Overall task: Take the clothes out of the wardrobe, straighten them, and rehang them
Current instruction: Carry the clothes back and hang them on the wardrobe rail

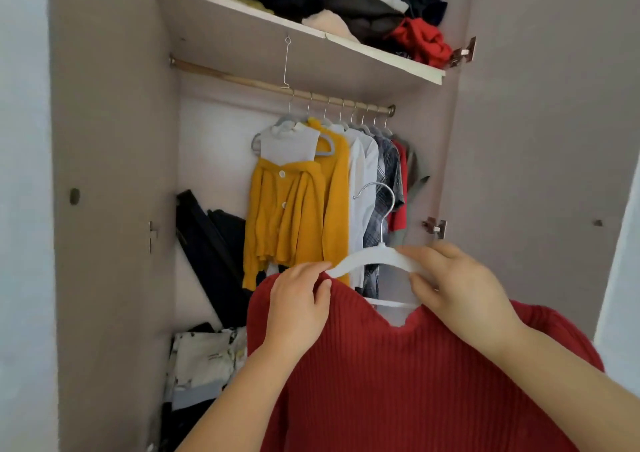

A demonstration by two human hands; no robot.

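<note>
Facing the wardrobe (114, 174), your left hand (299, 299) is pinching the red sweater (398, 382), right hand (460, 285) clamping the hanger (374, 256); uneven tugging risks slipping it off.

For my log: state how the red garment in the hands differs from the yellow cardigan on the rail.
The red ribbed garment is held off the rail, left hand gripping its shoulder, right hand pinching its white hanger; the yellow cardigan hangs from it. The red garment's hanger hook is free; the cardigan's is hooked. The cardigan shows white buttons; the red garment none. Both are on pale hangers.
</note>
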